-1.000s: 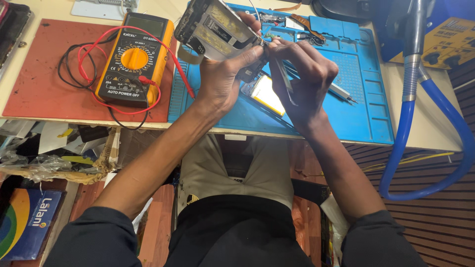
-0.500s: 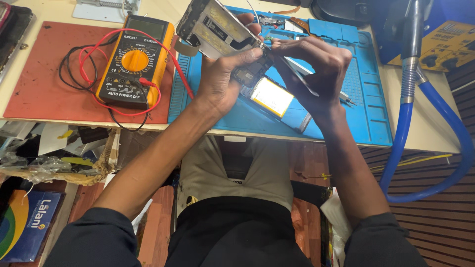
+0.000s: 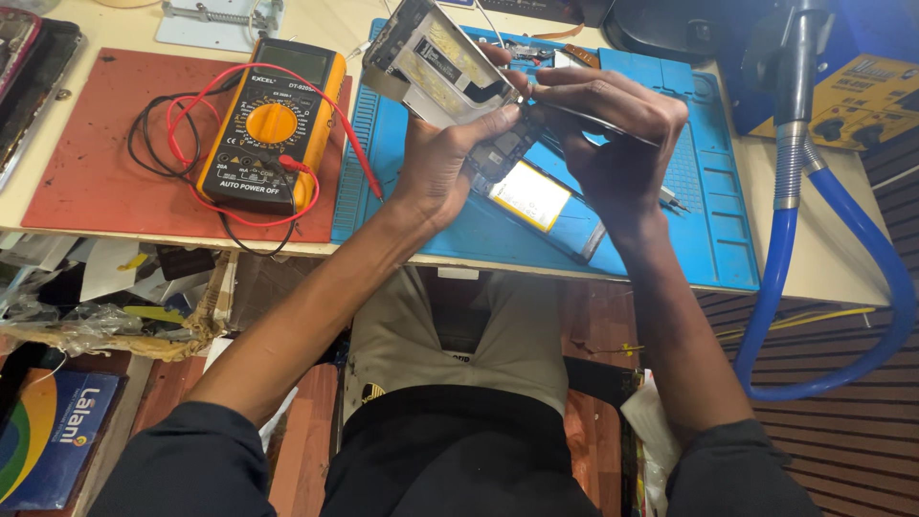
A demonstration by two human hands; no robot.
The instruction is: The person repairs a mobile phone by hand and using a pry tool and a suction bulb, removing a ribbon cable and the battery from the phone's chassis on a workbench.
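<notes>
An opened phone [image 3: 536, 198] with a yellow-white battery showing lies tilted on the blue work mat [image 3: 713, 225]. Its silver display panel [image 3: 436, 59] is swung up and away from the body. My left hand [image 3: 442, 158] grips the panel's lower edge and the phone's upper end. A thin dark tool [image 3: 617, 131], like tweezers, is pinched in my right hand [image 3: 613, 144], its tip at the joint between panel and body. The spot under the tip is hidden by my fingers.
A yellow multimeter [image 3: 273, 124] with red and black leads sits on a red mat [image 3: 86, 172] at the left. A second thin tool [image 3: 672, 199] lies on the blue mat. A blue hose [image 3: 847, 287] loops at the right, by a yellow-faced device [image 3: 862, 96].
My right hand has shifted a little to the right, uncovering more of the battery. The panel has stayed raised in my left hand.
</notes>
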